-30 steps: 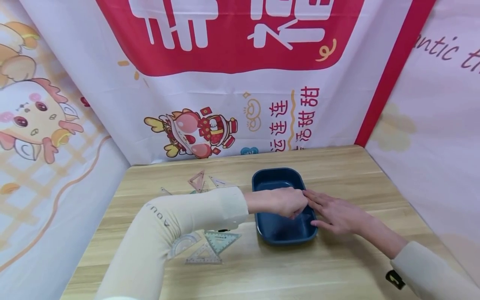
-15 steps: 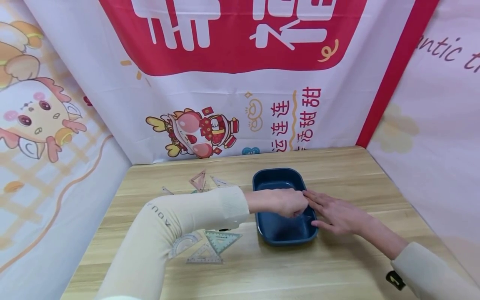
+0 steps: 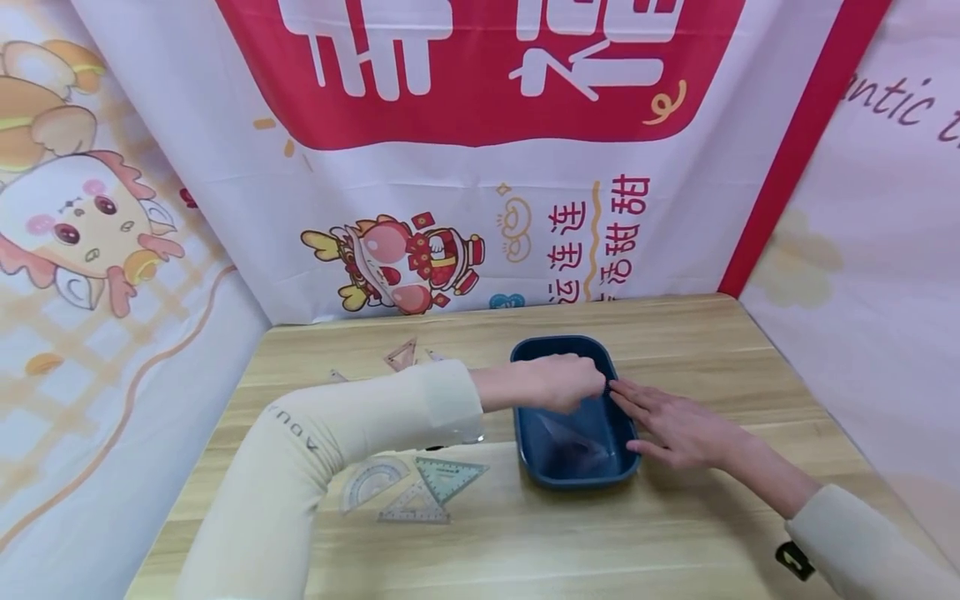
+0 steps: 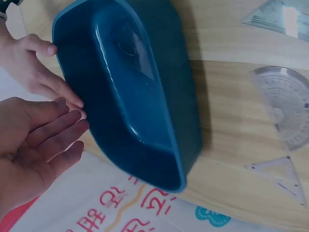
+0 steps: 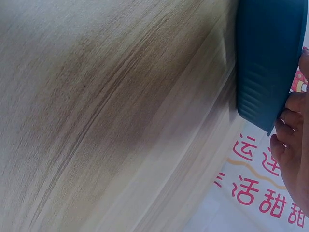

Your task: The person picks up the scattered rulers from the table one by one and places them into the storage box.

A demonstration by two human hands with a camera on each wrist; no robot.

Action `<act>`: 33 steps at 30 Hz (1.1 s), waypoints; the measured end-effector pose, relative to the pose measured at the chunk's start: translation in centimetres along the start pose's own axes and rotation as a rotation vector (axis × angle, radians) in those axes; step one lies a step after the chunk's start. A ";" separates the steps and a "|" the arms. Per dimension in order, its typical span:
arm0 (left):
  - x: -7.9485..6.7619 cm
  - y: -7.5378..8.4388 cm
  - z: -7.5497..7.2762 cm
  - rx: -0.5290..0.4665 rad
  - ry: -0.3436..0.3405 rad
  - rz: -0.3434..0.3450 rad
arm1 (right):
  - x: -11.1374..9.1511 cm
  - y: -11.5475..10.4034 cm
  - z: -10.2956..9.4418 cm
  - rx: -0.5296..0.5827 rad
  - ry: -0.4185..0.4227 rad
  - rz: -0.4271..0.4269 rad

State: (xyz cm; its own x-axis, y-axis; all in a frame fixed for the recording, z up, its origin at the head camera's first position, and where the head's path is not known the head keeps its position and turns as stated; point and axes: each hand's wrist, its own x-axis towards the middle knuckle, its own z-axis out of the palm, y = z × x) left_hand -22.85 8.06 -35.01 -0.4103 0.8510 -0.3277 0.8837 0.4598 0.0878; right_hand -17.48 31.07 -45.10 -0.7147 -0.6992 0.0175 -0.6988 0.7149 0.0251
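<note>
A dark blue rectangular bin (image 3: 577, 483) stands on the wooden table. Inside it lies a transparent triangular piece (image 4: 142, 58), like a set square, faint in the head view. Over the bin reaches my left hand (image 3: 566, 383); in the left wrist view its fingers are loosely bent with nothing between them. My right hand (image 3: 678, 429) rests its extended fingers against the bin's right rim, thumb apart from the other fingers. In the right wrist view, those fingers (image 5: 287, 118) lie along the bin's edge.
Left of the bin lie a clear protractor (image 3: 375, 481), a green set square (image 3: 450, 477), a clear set square (image 3: 415, 506) and a pink one (image 3: 402, 357). My left sleeve covers part of that area. A black object (image 3: 793, 560) sits by the right sleeve. Printed cloth (image 3: 420, 175) hangs behind.
My left hand has moved slightly up and left from the bin's right side, and the clear triangular piece now shows in the bin. The right hand stays at the rim. The head view shifted slightly.
</note>
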 end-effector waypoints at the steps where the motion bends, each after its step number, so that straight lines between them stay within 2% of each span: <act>1: -0.5 -0.2 -0.1 -0.001 0.003 -0.014 | 0.1 0.0 0.0 0.006 0.006 -0.005; 4: -1.8 -0.6 -0.2 0.013 0.013 -0.028 | 0.1 0.1 -0.1 0.006 0.020 -0.011; 8: -3.4 -1.1 0.0 0.023 0.038 -0.011 | 0.1 0.2 -0.1 -0.003 0.027 -0.002; 15: -6.9 -2.8 1.4 -0.056 0.091 -0.004 | 0.1 -0.1 -0.1 -0.014 0.006 0.002; 19: -9.5 -3.6 2.2 -0.084 0.111 -0.038 | 0.2 -0.2 -0.3 -0.021 0.017 -0.005; 25: -12.4 -4.5 4.3 -0.127 0.109 -0.108 | 0.2 -0.3 -0.3 -0.028 0.019 -0.005; 33: -14.2 -5.3 8.2 -0.113 0.131 -0.086 | 0.1 -0.2 0.0 -0.022 0.029 0.000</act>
State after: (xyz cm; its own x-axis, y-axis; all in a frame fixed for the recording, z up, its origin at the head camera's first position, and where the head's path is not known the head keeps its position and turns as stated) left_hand -19.86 -8.51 -38.56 -0.5154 0.8299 -0.2135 0.8164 0.5513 0.1720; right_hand -17.43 30.85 -45.10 -0.7133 -0.6993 0.0465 -0.6977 0.7148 0.0475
